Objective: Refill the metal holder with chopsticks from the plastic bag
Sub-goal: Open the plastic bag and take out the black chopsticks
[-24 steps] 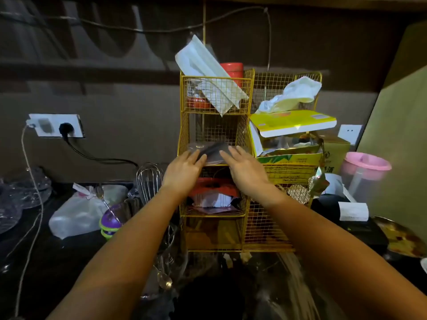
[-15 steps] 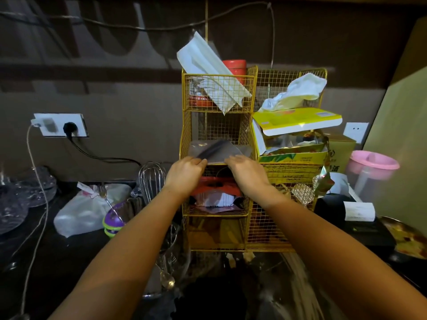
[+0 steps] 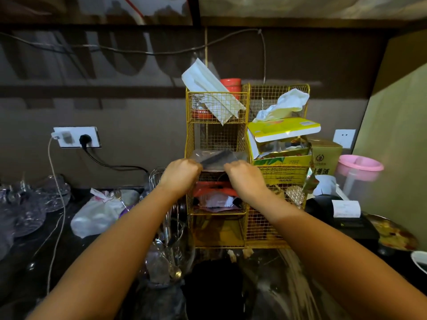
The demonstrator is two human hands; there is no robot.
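Note:
A clear plastic bag (image 3: 217, 159) with dark sticks inside lies in the middle shelf of the yellow wire rack (image 3: 191, 144). My left hand (image 3: 181, 175) grips the bag's near left edge, fingers curled. My right hand (image 3: 245, 177) grips its near right edge the same way. A metal holder (image 3: 172, 232) with spoons and a whisk stands low, left of the rack, beneath my left forearm. A pale bundle of thin sticks (image 3: 298, 280) lies blurred on the counter under my right arm.
The rack's top holds a white packet (image 3: 208, 88), a red tub and a tissue box (image 3: 284, 128). A pink-lidded jug (image 3: 358, 174) and receipt printer (image 3: 342, 211) stand right. Glass bowls (image 3: 30, 204), a white bag (image 3: 97, 213) and a wall socket (image 3: 76, 137) with cables are left.
Both hands have gone from flat on the bag to curled fists gripping its near edge, and they sit slightly lower. The camera has tilted a little.

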